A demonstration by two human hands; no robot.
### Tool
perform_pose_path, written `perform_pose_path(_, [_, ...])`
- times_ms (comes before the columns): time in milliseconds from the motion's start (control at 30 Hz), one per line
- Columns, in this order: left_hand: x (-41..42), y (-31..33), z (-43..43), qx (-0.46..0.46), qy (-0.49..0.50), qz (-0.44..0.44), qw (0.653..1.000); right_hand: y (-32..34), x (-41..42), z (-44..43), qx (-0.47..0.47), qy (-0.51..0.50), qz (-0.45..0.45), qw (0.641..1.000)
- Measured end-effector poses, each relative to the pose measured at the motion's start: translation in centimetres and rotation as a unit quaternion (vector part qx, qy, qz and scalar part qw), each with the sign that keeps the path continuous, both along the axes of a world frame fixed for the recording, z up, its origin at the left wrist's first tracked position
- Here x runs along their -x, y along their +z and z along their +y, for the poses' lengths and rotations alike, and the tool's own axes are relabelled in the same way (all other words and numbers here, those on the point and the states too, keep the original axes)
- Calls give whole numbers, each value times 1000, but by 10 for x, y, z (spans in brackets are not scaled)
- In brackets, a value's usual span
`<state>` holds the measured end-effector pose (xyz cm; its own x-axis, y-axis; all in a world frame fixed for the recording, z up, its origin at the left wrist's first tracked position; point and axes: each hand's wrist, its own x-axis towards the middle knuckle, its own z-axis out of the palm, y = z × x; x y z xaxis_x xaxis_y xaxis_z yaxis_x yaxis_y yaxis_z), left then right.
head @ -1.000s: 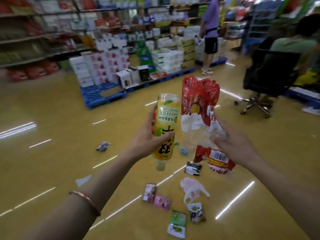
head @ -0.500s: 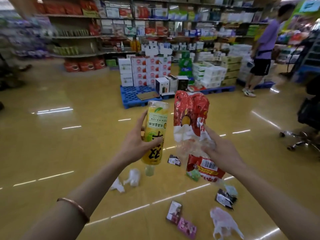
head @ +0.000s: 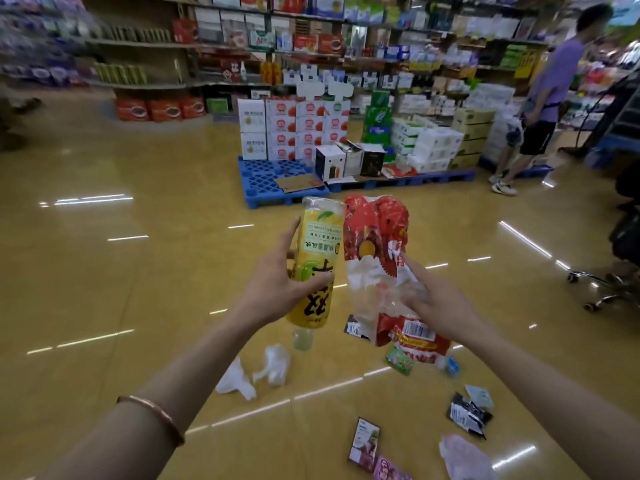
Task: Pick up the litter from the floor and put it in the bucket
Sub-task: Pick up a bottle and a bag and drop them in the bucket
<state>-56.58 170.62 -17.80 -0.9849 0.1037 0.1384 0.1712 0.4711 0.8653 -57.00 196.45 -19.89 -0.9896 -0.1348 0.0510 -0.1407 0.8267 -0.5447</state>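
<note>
Yellow bottle [head: 317, 268], cap down, clasped in left hand [head: 277, 289]; red wrapper [head: 381, 268] pinched upright in right hand [head: 440, 306]. Bucket unseen; floor litter [head: 273, 363] below left hand.

glossy yellow floor [head: 104, 289], stocked shelves [head: 242, 46], blue pallet [head: 273, 183]

- A glossy yellow-ochre shop floor [head: 121, 289] carries everything, streaked with white light reflections.
- 2 crumpled white plastic scraps [head: 254, 372] lie near its middle.
- A small green wrapper [head: 399, 359] and a small blue wrapper [head: 452, 366] lie right of them.
- A black-and-white torn packet [head: 467, 415] lies further right.
- A dark rectangular sachet [head: 363, 441], a pink sachet [head: 389, 469] and a pale pink plastic bag [head: 464, 457] lie nearest.
- Blue plastic pallets [head: 270, 183] stand behind, stacked with boxes.
</note>
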Motion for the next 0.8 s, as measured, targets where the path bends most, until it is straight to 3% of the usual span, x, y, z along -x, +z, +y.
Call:
perform_pose_path(267, [136,-15,1,16,-6,-20,1000,-31,132,11,35,-41,-1,999])
perform_pose_path(500, [277,4,54,35,-48,-12,998,-10,255,49,24,-66,27,997])
perform_pose_path(800, [391,-9,119,37,-130,-13,991,-25,325,116,14,-166,13,986])
